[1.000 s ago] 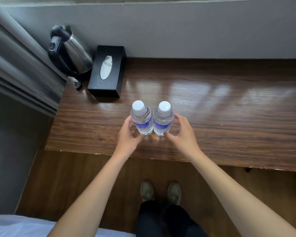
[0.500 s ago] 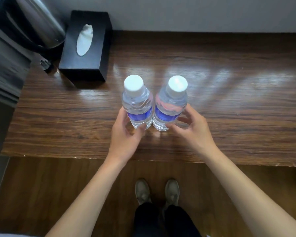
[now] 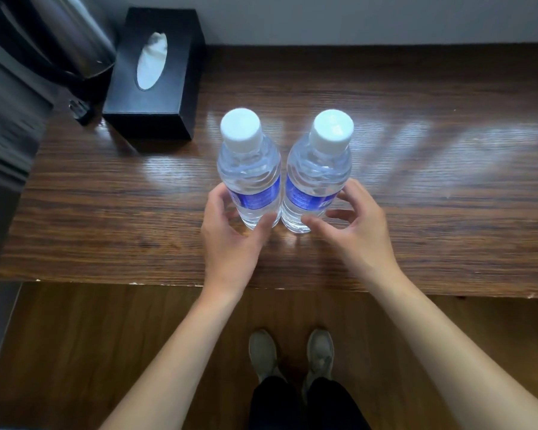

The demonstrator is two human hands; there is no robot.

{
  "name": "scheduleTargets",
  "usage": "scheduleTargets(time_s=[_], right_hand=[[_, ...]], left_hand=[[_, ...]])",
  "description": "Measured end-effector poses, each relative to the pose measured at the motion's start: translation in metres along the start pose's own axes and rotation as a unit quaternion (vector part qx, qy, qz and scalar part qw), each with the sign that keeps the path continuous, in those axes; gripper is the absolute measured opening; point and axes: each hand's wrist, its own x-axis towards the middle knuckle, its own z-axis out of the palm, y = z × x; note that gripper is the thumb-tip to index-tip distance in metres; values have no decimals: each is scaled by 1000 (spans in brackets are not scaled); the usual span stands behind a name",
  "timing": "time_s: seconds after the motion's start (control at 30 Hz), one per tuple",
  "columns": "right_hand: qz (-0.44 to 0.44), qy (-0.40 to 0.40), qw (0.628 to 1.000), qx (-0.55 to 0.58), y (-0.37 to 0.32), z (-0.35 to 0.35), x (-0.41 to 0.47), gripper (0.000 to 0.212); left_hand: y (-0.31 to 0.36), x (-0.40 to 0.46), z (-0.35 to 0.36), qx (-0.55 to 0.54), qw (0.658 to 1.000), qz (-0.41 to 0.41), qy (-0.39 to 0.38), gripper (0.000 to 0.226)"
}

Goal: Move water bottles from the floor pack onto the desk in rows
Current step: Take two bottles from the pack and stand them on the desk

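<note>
Both hands are cupped loosely: our left hand (image 3: 230, 231) curls about the left bottle (image 3: 249, 178), thumb on its base, while our right hand (image 3: 351, 225) curves beside the right bottle (image 3: 316, 181), fingers spread, firm contact not confirmed. Each bottle stands upright on the desk (image 3: 432, 212), bodies touching or nearly so, which we judge starts a row. Desk front edge lies near our wrists. Bare wood extends rightward; the tissue box (image 3: 156, 76) and kettle (image 3: 59, 35) occupy the far left corner.
</note>
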Motion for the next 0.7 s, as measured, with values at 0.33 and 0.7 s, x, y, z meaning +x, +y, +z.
scheduleTargets(time_s=[0.33, 0.7], right_hand=[[5, 52, 999, -16, -3, 12, -7, 57], [12, 74, 997, 3, 2, 22, -7, 58]], left_hand=[[-5, 0, -8, -58, 994, 8, -90, 67], [-13, -3, -9, -24, 1000, -15, -2, 63]])
